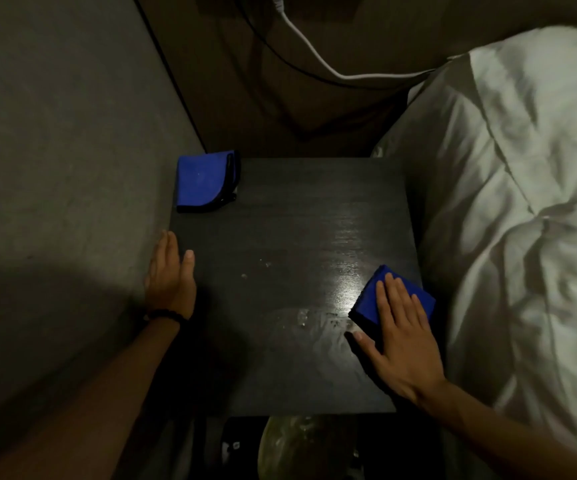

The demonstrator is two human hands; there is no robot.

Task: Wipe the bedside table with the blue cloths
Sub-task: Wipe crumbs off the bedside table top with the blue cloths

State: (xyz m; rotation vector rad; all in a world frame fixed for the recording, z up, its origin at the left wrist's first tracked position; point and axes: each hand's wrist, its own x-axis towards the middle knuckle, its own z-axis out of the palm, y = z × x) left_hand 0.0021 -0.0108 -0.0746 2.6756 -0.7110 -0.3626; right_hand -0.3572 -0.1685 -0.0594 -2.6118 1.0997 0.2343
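The dark bedside table (280, 220) fills the middle of the view, with a few pale specks and smears near its centre and front. My right hand (401, 334) lies flat, fingers spread, pressing a folded blue cloth (370, 299) against the table's right edge. A second folded blue cloth (202, 181) with black trim rests untouched at the far left corner. My left hand (171, 275) grips the table's left edge, thumb on top, and holds no cloth.
A bed with white bedding (522, 202) presses against the table's right side. A wall (55, 150) runs close along the left. A white cable (314, 53) and a black cable hang behind the table. Some objects sit on the floor below the front edge.
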